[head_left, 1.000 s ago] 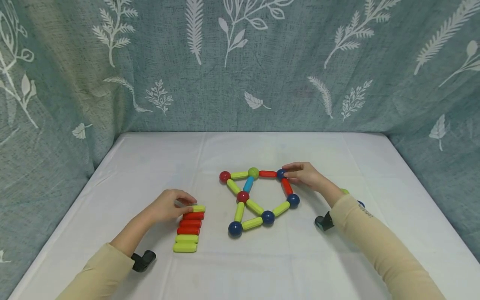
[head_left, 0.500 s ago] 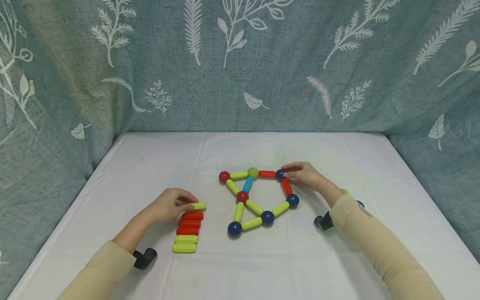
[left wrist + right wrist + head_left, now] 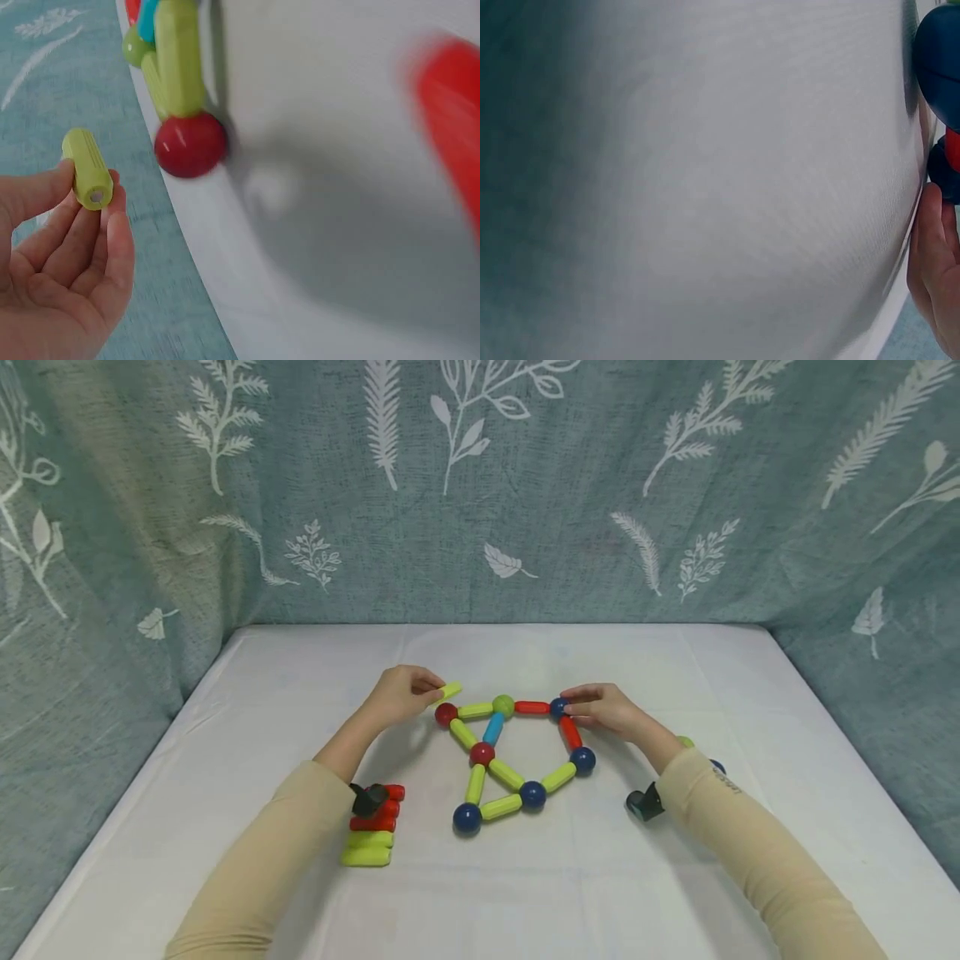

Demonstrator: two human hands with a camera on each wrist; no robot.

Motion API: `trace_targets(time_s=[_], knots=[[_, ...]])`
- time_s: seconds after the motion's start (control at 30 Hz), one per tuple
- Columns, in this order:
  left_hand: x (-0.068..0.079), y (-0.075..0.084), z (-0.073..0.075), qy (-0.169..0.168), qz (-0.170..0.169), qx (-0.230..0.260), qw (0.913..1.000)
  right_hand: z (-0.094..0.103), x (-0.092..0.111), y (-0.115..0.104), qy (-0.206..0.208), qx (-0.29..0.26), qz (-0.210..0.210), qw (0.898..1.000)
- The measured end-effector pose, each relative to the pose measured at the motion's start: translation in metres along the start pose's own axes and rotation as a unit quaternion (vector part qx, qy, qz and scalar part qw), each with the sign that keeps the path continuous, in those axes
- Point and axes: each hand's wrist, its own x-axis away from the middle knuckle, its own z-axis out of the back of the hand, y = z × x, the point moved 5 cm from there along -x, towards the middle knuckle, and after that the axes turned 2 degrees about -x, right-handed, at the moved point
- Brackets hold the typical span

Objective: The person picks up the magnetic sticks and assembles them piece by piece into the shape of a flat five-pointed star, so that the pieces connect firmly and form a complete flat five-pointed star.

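Observation:
My left hand (image 3: 405, 693) pinches a yellow-green magnetic rod (image 3: 450, 692) between thumb and fingers, raised near the red ball (image 3: 446, 714) at the structure's far left corner. In the left wrist view, a small grey disc shows in the end of this rod (image 3: 91, 171). My right hand (image 3: 611, 710) holds the blue ball (image 3: 557, 707) at the far right corner with its fingertips. Rods and balls make a flat frame on the table, including a green ball (image 3: 503, 706), a blue rod (image 3: 493, 728) and a second red ball (image 3: 482, 754).
Loose red rods (image 3: 372, 824) and yellow-green rods (image 3: 366, 857) lie in a column at the left, partly hidden by the black wrist camera (image 3: 369, 800). Behind my right sleeve, a green piece (image 3: 686, 741) and a blue piece (image 3: 717, 766) peek out. A patterned curtain (image 3: 480, 568) borders the white table.
My left hand has lifted the yellow-green rod off the top of the column and carried it forward and right to the far red ball. The right hand stays at its blue ball.

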Motion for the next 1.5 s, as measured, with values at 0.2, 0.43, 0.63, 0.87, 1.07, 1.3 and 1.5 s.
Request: trace_targets(time_s=[0.2,0.43,0.63,0.87,1.07,1.3,1.5], knots=[[-0.031,0.023,-0.020,-0.004,0.037,0.036,0.9986,-0.001,0.000,0.000,-0.001,0.001,0.000,1.000],[-0.057,0.046,-0.043,0.016,0.080,0.097,0.9919,0.002,0.000,-0.001,0.002,0.003,-0.002,1.000],[-0.070,0.052,-0.059,0.013,0.133,0.122,0.9834,0.003,0.000,-0.003,0.000,0.003,-0.002,1.000],[-0.074,0.051,-0.068,0.006,0.144,0.109,0.9836,0.001,0.002,-0.005,-0.003,0.003,0.006,1.000],[-0.075,0.052,-0.070,0.006,0.142,0.094,0.9854,0.000,0.001,-0.004,0.002,0.007,0.004,1.000],[-0.073,0.055,-0.073,0.000,0.147,0.055,0.9877,0.004,-0.010,0.005,-0.004,0.002,0.022,1.000],[-0.071,0.058,-0.072,-0.041,0.132,-0.005,0.9904,0.006,-0.016,0.012,-0.013,-0.013,0.028,0.999]])
